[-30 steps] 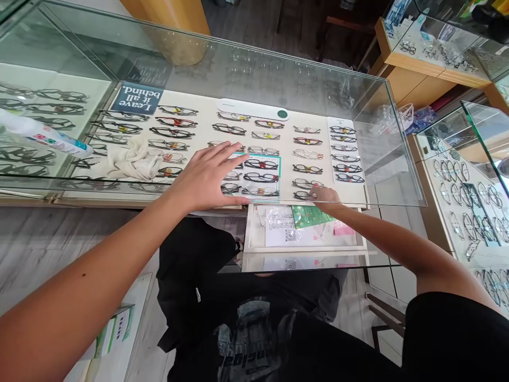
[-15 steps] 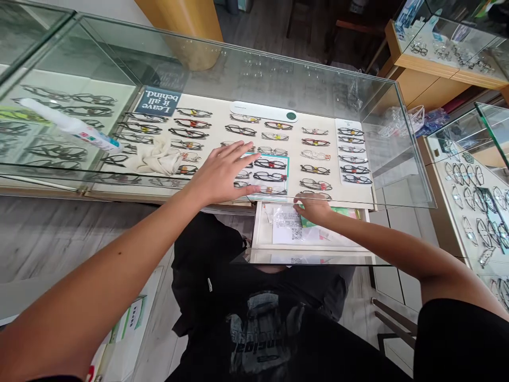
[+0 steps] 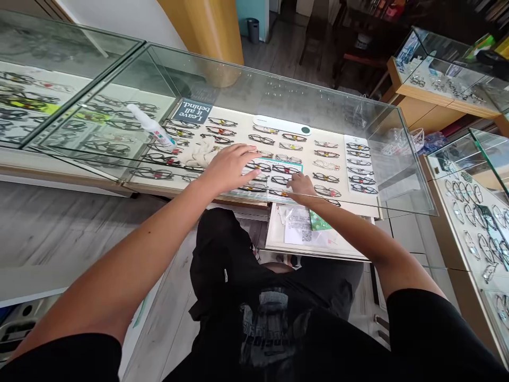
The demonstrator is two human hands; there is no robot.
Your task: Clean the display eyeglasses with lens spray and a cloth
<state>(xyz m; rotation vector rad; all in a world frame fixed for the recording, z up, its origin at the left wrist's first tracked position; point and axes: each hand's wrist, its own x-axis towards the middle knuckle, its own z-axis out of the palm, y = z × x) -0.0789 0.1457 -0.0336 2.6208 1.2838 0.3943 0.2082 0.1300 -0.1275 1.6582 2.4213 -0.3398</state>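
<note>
My left hand lies over the glass top of the display case, its fingers spread. Beside it, on the left, is a crumpled cream cloth, partly covered by that hand. Farther left a white bottle with a blue end lies on the glass. My right hand is at the front part of the glass, above the drawer, with bent fingers. Whatever is between those fingertips, if anything, is too small to make out. Rows of eyeglasses show through the glass beneath both hands.
A pulled-out drawer below the case holds a printed paper and a green packet. More glass cases stand at the left and right. A yellow column rises behind the case.
My right hand has moved up from the drawer's opening onto the glass, nearer my left hand. The left hand stays spread over the glass. The view has shifted leftward.
</note>
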